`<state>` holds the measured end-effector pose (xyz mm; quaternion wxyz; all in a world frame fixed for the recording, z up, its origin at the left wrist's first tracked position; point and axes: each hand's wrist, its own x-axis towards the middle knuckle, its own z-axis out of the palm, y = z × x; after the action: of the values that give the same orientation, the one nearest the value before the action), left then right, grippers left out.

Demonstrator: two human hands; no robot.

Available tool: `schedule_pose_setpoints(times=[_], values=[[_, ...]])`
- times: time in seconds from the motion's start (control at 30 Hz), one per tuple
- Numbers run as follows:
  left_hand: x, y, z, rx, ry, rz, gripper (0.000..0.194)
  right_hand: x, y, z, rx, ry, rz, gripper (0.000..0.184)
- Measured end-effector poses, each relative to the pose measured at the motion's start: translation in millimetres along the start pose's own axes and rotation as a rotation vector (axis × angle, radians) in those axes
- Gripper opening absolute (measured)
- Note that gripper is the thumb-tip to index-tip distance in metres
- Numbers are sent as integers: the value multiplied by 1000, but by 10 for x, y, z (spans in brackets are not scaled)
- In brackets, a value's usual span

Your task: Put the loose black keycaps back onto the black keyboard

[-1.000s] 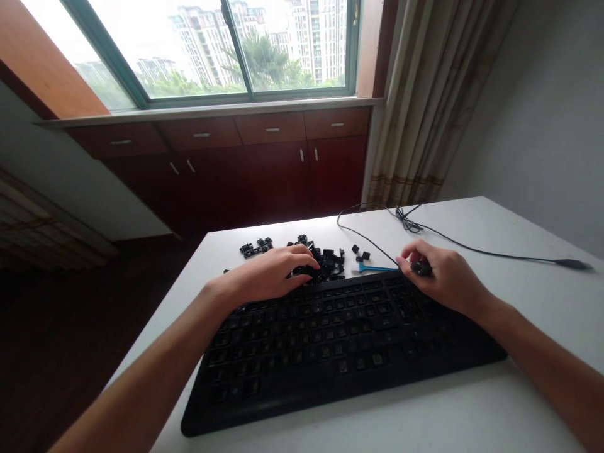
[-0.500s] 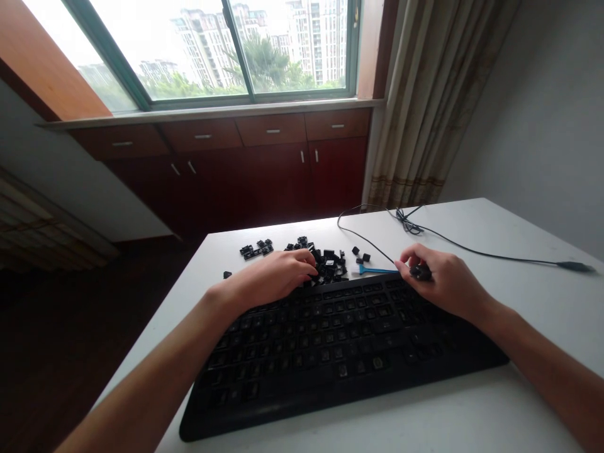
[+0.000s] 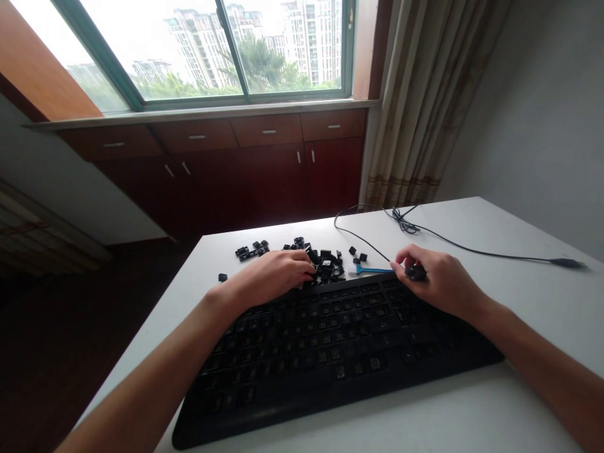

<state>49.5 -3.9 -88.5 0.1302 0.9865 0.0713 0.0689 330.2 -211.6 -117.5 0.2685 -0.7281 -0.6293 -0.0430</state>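
Roughly heaped black keycaps [image 3: 326, 264]; left hand [image 3: 268, 275] on them, grip unclear; right-hand fingers [image 3: 406, 257] clamped on one keycap [image 3: 415, 272].

Left hand [image 3: 271, 277]: bare, slim and long across the back, with smooth skin and faint tendons; nothing is worn on it.
Left fingers [image 3: 297, 258]: slender and tapering; the nails are too small to make out.
Left forearm [image 3: 155, 371]: bare from the wrist to the bottom edge of the view, long, narrow and smooth, widening gently away from the wrist.
Right hand [image 3: 441, 280]: bare, slim, with a rounded back and smooth skin.
Right fingers [image 3: 403, 255]: thin and tapering, with no ring showing.
Right forearm [image 3: 547, 371]: bare, lean and smooth, with a narrow wrist and a small bump of bone on its outer side.
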Motion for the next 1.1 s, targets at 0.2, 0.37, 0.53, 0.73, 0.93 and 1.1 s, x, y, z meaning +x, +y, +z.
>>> schedule_pose_setpoints(times=[0.2,0.37,0.53,0.73,0.93,1.1], values=[[12,-5,8,-14,-6,4,31,3,-5,-13,6,-24,26,16],[17,-19,6,-3,-1,0,30,1,-10,-29,8,-29,17,16],[37,2,-32,-221,123,-122,25,6,1,-29,26,-23,26,14],[191,316,10,-1250,289,-470,30,-30,-87,-33,91,41,-45,19],[300,630,147,-1814,19,-515,18,-133,-416,-70,286,68,-260,30],[298,757,160,-1786,-49,-502,18,-154,-568,-94,419,46,-324,40]])
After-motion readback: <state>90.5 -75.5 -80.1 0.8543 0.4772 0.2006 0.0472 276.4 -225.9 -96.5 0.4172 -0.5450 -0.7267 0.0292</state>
